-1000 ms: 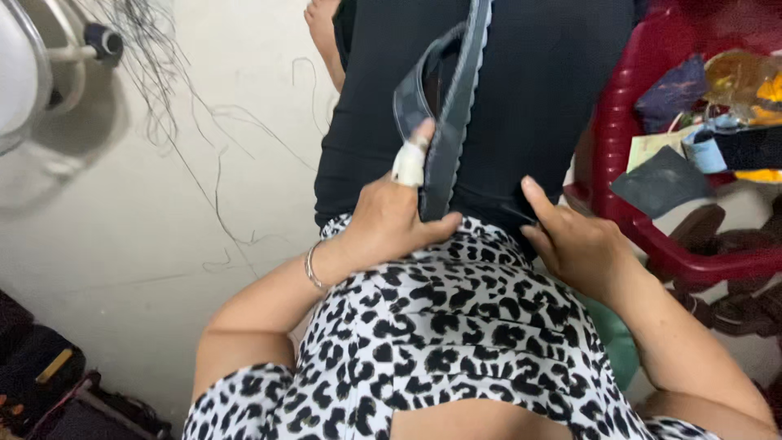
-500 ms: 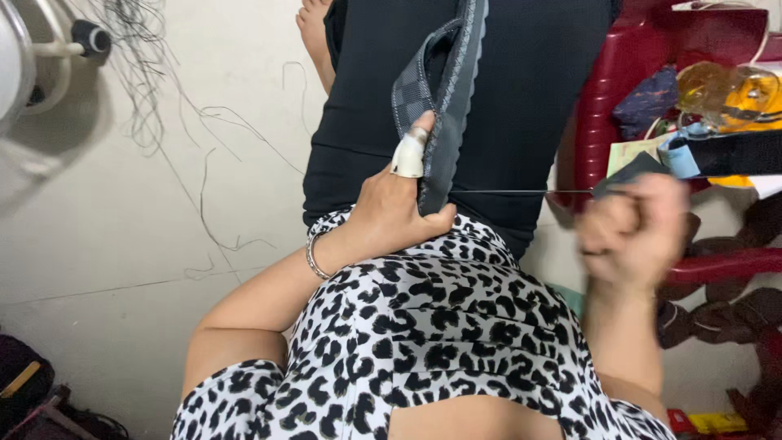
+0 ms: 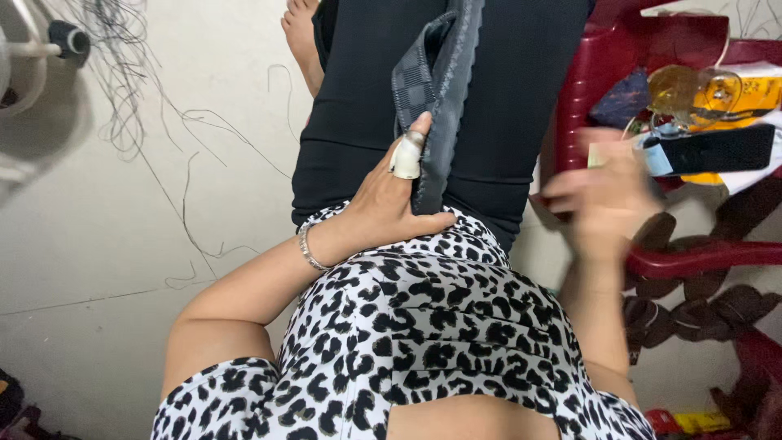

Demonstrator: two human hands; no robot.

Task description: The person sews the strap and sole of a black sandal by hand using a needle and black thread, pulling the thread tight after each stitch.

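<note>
My left hand (image 3: 379, 210) grips a dark grey sandal (image 3: 446, 122) and holds it upright on its edge on my lap, over black trousers. The sandal's checkered strap (image 3: 414, 80) faces left. White tape (image 3: 405, 160) wraps my left index finger, and a silver bracelet (image 3: 308, 247) sits on that wrist. My right hand (image 3: 604, 195) is blurred, raised to the right of my lap beside the red plastic stool (image 3: 607, 61). I cannot make out whether it holds anything.
On the stool lie a clear bottle of amber liquid (image 3: 694, 90), a flat black object (image 3: 717, 150) and yellow packets. Dark sandal parts (image 3: 680, 314) are piled beneath it. Loose dark threads (image 3: 134, 106) trail across the pale floor at left. A bare foot (image 3: 300, 33) shows at top.
My right hand left the sandal, pulled out to the right with a taut thread, and has now risen toward the stool. The left hand keeps its hold on the sandal.
</note>
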